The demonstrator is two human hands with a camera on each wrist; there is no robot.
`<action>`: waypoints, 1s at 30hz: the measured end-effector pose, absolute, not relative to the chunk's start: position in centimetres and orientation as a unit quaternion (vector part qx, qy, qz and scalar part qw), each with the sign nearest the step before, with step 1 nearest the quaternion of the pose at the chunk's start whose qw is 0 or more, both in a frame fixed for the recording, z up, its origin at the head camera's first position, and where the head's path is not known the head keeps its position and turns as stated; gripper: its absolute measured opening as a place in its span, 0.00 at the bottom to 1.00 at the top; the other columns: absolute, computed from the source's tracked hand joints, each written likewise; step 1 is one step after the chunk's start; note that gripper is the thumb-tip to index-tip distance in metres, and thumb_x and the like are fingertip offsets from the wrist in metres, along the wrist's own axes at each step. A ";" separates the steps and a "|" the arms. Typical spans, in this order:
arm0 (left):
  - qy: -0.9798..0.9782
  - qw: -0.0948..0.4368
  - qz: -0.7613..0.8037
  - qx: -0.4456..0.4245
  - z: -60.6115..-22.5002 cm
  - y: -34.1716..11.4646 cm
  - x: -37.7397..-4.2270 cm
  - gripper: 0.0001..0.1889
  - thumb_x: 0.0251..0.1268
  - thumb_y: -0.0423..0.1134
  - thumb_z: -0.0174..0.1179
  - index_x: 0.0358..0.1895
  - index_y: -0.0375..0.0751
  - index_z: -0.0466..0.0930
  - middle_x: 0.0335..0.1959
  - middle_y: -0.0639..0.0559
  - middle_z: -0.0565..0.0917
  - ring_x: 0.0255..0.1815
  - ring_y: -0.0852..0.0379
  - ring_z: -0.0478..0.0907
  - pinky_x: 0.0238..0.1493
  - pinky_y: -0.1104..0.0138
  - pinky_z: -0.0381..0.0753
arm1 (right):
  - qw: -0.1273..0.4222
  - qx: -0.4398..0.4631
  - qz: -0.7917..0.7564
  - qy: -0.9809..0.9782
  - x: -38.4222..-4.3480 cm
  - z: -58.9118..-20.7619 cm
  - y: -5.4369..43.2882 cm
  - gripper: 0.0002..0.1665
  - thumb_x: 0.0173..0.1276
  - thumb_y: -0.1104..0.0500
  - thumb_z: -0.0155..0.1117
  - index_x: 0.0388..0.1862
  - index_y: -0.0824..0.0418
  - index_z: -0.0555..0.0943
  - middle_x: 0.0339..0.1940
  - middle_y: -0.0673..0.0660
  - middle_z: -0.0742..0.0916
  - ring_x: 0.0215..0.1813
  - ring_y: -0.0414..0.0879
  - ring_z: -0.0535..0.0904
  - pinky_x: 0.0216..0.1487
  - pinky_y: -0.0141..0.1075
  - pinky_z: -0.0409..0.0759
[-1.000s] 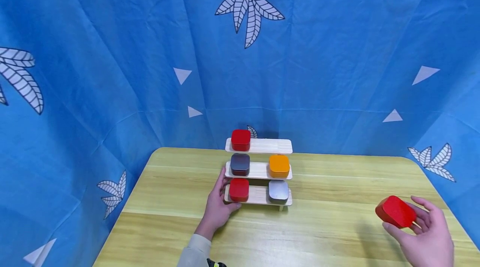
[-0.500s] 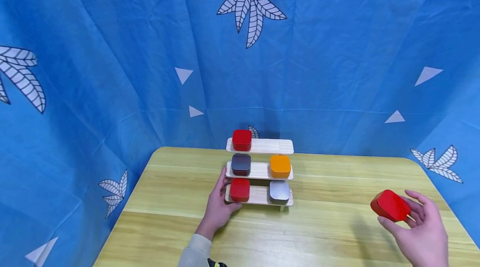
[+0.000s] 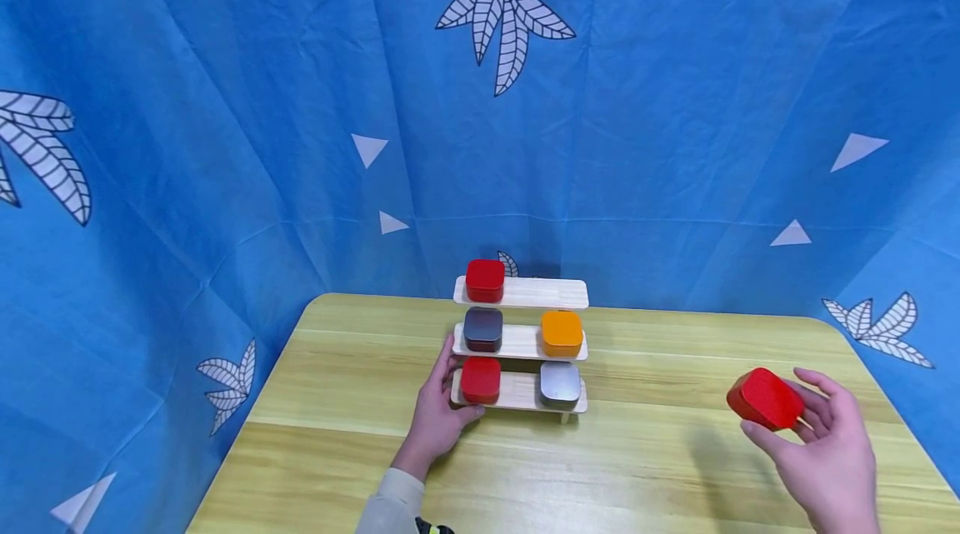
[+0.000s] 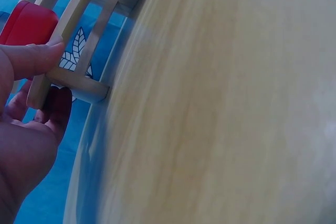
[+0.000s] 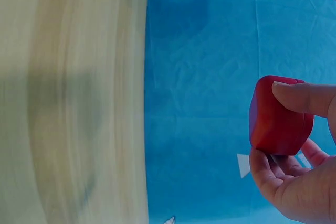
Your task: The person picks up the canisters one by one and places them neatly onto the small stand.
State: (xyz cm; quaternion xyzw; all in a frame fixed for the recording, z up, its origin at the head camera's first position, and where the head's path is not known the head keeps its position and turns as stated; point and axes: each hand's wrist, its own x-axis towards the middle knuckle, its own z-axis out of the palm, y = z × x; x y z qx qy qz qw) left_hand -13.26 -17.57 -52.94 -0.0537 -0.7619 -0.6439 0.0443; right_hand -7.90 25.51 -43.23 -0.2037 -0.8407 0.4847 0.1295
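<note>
A three-tier wooden shelf rack (image 3: 517, 391) stands on the table. My left hand (image 3: 435, 421) grips the left end of its lowest tier; the left wrist view has the thumb (image 4: 34, 59) on top and fingers curled beneath. Off to the right, my right hand (image 3: 828, 442) holds a small red tin box (image 3: 765, 398), tilted in the air between thumb and fingers. On the rack, a red tin (image 3: 485, 281) sits at the top left. A dark tin (image 3: 483, 330) and an orange tin (image 3: 562, 334) share the middle tier, a red tin (image 3: 481, 380) and a silver tin (image 3: 560, 384) the lowest.
The light wooden table (image 3: 322, 476) runs back to a blue patterned cloth (image 3: 637, 142), which also hangs at both sides. Bare wood lies between the rack and my right hand.
My right hand has moved left and slightly away from me, carrying the red tin box. My left hand stays on the rack, and the tins on it keep their places.
</note>
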 end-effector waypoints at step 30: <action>-0.754 0.031 -0.655 -0.046 -52.4 -17.6 -13.2 0.64 0.47 0.14 0.70 0.82 0.61 0.44 0.68 0.50 0.68 0.70 0.49 0.63 0.61 0.66 0.75 | 0.139 -0.169 0.495 -0.841 -9.8 -41.2 22.9 0.56 0.54 0.67 0.80 0.77 0.51 0.61 0.68 0.65 0.74 0.55 0.45 0.73 0.43 0.16 0.73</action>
